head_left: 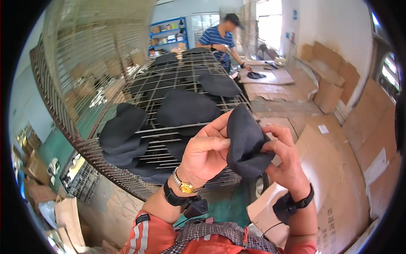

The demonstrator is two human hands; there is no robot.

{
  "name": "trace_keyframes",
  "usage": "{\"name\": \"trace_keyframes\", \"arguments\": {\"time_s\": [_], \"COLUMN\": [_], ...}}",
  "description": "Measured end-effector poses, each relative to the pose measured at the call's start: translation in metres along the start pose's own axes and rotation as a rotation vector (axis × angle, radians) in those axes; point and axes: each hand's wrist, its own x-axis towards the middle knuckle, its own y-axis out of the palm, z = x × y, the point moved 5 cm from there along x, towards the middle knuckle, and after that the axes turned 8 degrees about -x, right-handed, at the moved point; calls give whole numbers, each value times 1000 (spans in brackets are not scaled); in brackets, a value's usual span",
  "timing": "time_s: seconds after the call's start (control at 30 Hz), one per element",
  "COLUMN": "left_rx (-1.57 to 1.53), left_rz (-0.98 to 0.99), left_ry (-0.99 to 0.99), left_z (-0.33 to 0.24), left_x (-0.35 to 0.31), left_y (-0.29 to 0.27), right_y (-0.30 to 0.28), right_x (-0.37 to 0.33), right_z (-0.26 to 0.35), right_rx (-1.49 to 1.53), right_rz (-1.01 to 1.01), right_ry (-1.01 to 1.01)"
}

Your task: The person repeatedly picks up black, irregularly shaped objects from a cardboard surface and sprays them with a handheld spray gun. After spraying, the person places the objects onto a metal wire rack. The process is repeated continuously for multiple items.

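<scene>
I hold a curved, folded black felt-like piece (244, 139) up in front of me. My left hand (205, 150) pinches its left edge between thumb and fingers. On the other side my right hand (287, 158) grips the right edge with curled fingers, some of them hidden behind the material. Just beyond my hands is a tilted wire rack (144, 136) of thin metal rods. Similar black pieces lie on and between its rods: a wide one (186, 108) in the middle, a stack (120, 131) at the left, another (218, 85) farther back.
Flattened cardboard (323, 154) covers the worktable at my right, with more cardboard sheets (368, 122) leaning on the wall. Across the table a person (220, 40) in a striped shirt touches a black piece (256, 75). Boxes (40, 165) and a plastic crate (82, 182) stand at the left.
</scene>
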Motion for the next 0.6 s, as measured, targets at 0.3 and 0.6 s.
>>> {"name": "trace_keyframes", "arguments": {"time_s": [0.3, 0.6], "left_rx": [365, 537], "left_rz": [-374, -509], "left_ry": [466, 514], "left_z": [-135, -251], "left_x": [-58, -37], "left_y": [2, -3], "right_y": [-10, 68], "right_x": [118, 272], "right_z": [85, 45], "right_rx": [-219, -183], "right_rz": [-59, 209], "right_ry": [-333, -273]}}
